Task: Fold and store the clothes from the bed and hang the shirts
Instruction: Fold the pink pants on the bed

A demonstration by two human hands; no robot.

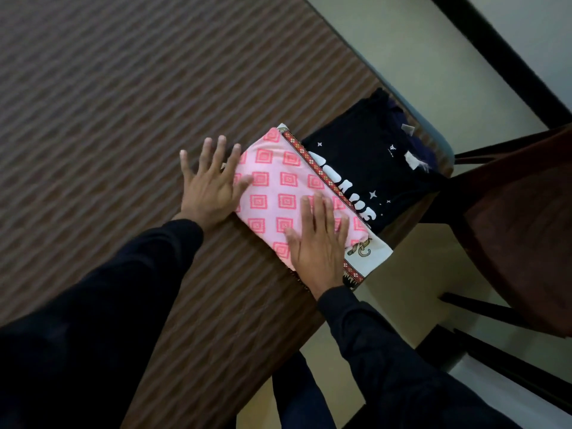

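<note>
Pink folded cloth pressed flat under two hands at the bed edge.
Right hand (318, 239) lies flat on the pink patterned garment (278, 193), lower centre of frame, fingers straight and slightly spread. Left hand (210, 178) rests at the garment's left edge, fingers wide, partly on the brown striped bed (108, 103). Beneath shows a white bordered cloth (376, 255). Just beyond, centre right, lies a folded black printed shirt (365, 159), touching it.

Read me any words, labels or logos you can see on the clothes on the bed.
Black T-shirt: big white letters, partly hidden under the pink cloth; no whole word readable.
Black T-shirt, small white logo: too small to read.
White tags on the T-shirt: blurred, unreadable.
Pink cloth: patterns only, no text.
</note>
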